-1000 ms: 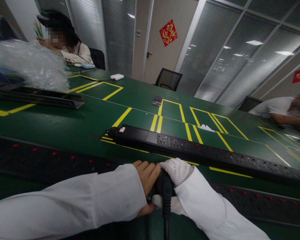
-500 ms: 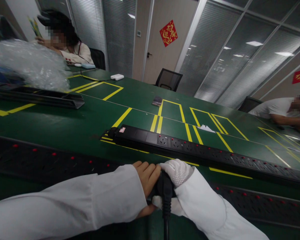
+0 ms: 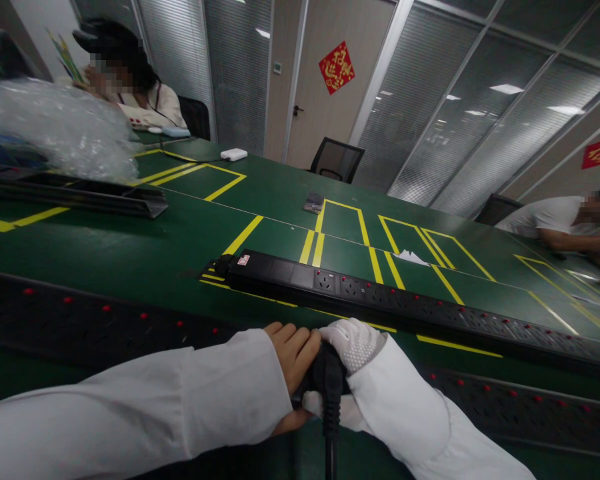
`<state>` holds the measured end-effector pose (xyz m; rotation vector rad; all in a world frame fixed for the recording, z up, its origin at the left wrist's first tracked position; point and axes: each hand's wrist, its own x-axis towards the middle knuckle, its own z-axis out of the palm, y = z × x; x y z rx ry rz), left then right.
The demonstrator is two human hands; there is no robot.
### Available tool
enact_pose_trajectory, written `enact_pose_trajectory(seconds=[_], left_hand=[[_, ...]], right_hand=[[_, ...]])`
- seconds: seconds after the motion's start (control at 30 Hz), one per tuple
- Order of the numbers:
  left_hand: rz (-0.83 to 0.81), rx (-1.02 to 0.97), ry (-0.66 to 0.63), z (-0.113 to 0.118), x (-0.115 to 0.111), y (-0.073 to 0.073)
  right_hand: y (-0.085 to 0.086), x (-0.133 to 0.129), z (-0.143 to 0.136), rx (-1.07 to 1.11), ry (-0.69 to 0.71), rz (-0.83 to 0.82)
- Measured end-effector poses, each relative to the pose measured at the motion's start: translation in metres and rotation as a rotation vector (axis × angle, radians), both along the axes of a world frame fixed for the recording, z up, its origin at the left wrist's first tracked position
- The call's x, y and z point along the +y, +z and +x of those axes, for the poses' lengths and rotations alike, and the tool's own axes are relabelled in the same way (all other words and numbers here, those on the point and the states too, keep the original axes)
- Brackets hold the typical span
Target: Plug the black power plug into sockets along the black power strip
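My bare left hand [image 3: 294, 360] is wrapped round the near black power strip [image 3: 105, 323], whose middle part my hands and sleeves hide. On the right, my white-gloved right hand [image 3: 353, 353] is closed round a black plug [image 3: 329, 373], its thumb below and fingers on top. From the plug a thick black cable [image 3: 331, 453] hangs straight down toward the bottom edge. Both hands meet, almost touching, at the plug. Beyond them another long black power strip [image 3: 380, 293] with red-marked sockets lies slanting on the green table [image 3: 200, 227].
Clear plastic wrap [image 3: 65, 127] and a black metal channel [image 3: 75, 193] occupy the left. A dark phone-like item [image 3: 313, 203], white paper scrap [image 3: 413, 257] and white box [image 3: 234, 155] lie farther back. People sit at the far left and right.
The view has shifted very slightly. Both hands keep the same grip and place; the person at the far left has moved their hands a little.
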<state>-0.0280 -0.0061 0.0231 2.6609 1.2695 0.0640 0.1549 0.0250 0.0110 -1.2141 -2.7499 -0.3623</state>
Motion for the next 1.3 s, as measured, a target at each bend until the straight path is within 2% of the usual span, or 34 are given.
enact_pose_trajectory(seconds=[0.57, 0.83, 1.1, 1.3], left_hand=[[0.060, 0.050, -0.019, -0.0003, 0.0000, -0.0038], [0.039, 0.039, -0.021, -0.0003, 0.0006, -0.0045], [0.029, 0.055, -0.004, 0.0013, -0.0003, -0.0035], [0.065, 0.050, -0.014, 0.0008, -0.0007, -0.0051]], right_hand=[[0.0073, -0.0026, -0.0019, -0.029, -0.037, -0.048], [0.0066, -0.0029, -0.0027, -0.040, -0.051, -0.048], [0.0061, -0.0013, -0.0013, 0.009, -0.016, -0.063], [0.0070, -0.0027, -0.0021, 0.004, -0.024, -0.005]])
